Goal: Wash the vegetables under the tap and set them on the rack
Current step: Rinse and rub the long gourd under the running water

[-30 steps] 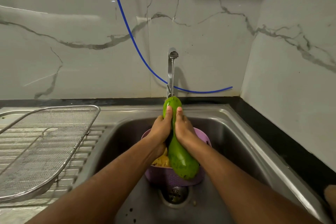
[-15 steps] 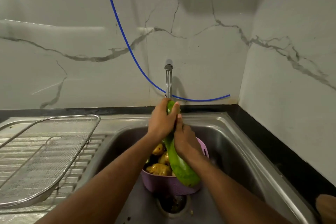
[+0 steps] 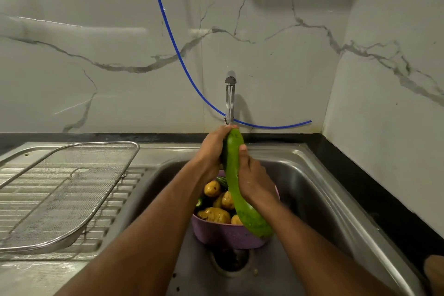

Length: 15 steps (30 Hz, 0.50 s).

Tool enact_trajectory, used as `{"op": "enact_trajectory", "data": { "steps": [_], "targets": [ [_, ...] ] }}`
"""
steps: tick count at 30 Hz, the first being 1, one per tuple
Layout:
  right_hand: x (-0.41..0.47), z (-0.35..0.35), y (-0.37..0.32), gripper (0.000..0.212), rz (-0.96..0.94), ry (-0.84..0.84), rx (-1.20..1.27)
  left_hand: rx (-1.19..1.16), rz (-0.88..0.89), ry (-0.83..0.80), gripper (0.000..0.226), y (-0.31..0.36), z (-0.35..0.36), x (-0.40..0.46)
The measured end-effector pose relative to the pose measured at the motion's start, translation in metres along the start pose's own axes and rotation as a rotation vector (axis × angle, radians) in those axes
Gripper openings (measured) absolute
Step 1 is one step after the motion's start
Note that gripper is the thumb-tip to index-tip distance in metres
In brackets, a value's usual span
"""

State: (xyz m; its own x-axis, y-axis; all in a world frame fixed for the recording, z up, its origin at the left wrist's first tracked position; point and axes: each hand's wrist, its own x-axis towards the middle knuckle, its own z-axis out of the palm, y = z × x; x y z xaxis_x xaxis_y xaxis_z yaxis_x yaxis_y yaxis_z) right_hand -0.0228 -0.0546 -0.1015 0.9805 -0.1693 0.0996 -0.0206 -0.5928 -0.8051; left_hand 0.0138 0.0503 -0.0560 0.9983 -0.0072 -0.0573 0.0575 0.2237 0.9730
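Gourd (image 3: 236, 185), long and green, stands nearly upright between two hands over a steel sink (image 3: 319, 190), its thin top just below the tap (image 3: 230, 98) and its fat lower end hanging over the near rim of a purple bowl (image 3: 225, 233). To the left of the hands, a wire-mesh rack (image 3: 64, 190) lies tilted on the ribbed drainboard (image 3: 21, 202) of the bench, well apart from the gourd. Behind the hands, marble-patterned wall (image 3: 120, 31) runs along the back and turns a corner to the right, with a blue hose (image 3: 173, 41) curving down it and passing behind the tap. The bowl sits in the sink directly beneath the hands, above the drain (image 3: 231, 262). The left hand (image 3: 212, 151) wraps the upper part of the gourd, fingers curled over its top from the left side. The right hand (image 3: 252, 178) grips the middle of the gourd from the right, thumb laid up along its skin. Potatoes (image 3: 216, 215), yellow-brown and wet-looking, fill the bowl below the left hand, with a few small dark green vegetables (image 3: 222, 181) among them; their kind cannot be told.
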Motion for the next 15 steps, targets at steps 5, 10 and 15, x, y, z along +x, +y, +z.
{"op": "enact_trajectory", "data": {
  "steps": [5,10,15],
  "targets": [
    [-0.003,0.003,0.002,0.083,-0.028,-0.002,-0.028,0.046,-0.005,0.114,0.019,-0.001,0.004,0.009],
    [-0.001,0.007,0.003,0.085,-0.027,0.029,-0.026,-0.012,-0.065,0.098,0.021,0.002,0.004,0.014],
    [0.003,0.001,0.003,0.085,0.03,-0.005,-0.032,-0.011,-0.007,-0.074,0.021,-0.01,-0.001,0.015]
  ]
}}
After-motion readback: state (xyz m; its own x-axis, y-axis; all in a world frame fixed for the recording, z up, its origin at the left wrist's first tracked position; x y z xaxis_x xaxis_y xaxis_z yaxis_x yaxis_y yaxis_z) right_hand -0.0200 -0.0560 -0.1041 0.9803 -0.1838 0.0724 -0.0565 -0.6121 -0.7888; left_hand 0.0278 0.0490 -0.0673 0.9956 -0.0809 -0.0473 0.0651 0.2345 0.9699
